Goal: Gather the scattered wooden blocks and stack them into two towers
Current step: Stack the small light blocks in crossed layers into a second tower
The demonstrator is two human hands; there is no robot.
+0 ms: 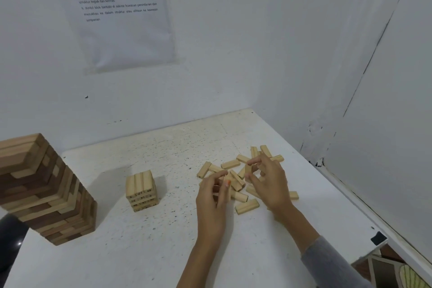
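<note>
Several small pale wooden blocks [247, 206] lie scattered in a loose pile on the white table [145, 252], right of centre. A short tower of pale numbered blocks [142, 190] stands to the left of the pile. My left hand [214, 201] hovers over the pile's near left side and pinches a block [226, 180] between thumb and fingers. My right hand [268, 180] lies over the pile's right side, fingers curled round another block [250, 169]. Both hands hide part of the pile.
A tall tower of mixed dark and light wooden blocks [44, 189] stands at the table's left edge, with a dark round object [11, 238] beside it. White walls close in behind and on the right. A printed sheet [117, 11] hangs on the back wall.
</note>
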